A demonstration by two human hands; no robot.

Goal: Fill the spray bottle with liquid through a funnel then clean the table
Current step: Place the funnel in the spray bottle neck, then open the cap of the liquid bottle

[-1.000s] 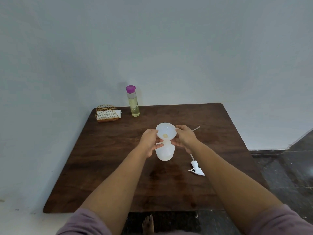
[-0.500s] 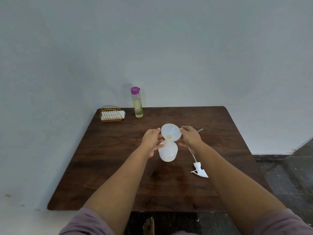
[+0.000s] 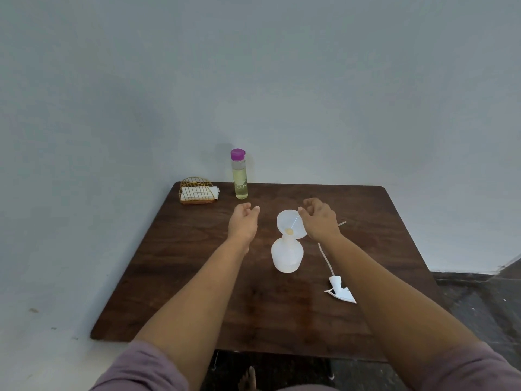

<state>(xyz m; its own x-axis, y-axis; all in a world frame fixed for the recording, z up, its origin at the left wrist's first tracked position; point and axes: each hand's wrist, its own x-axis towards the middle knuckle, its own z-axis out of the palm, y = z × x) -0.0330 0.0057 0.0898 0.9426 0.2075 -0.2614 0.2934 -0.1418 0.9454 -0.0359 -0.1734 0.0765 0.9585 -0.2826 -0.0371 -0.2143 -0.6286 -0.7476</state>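
A translucent white spray bottle (image 3: 287,256) stands mid-table with a white funnel (image 3: 289,222) seated in its neck. My left hand (image 3: 243,222) hovers to the left of the funnel, fingers relaxed and holding nothing, pointing toward the clear bottle of yellow liquid with a purple cap (image 3: 239,174) at the table's back edge. My right hand (image 3: 318,220) is at the funnel's right rim, fingers loosely curled; whether it touches the rim I cannot tell. The white spray head with its dip tube (image 3: 339,290) lies on the table to the right of the bottle.
The dark wooden table (image 3: 197,292) stands against a pale wall. A gold wire holder with white napkins (image 3: 197,191) sits at the back left corner. Dark floor shows to the right, and a bare foot (image 3: 248,379) under the near edge.
Both hands have let go of the funnel and bottle. My left hand moved left and forward toward the yellow-liquid bottle; my right hand lifted slightly to the funnel's rim.
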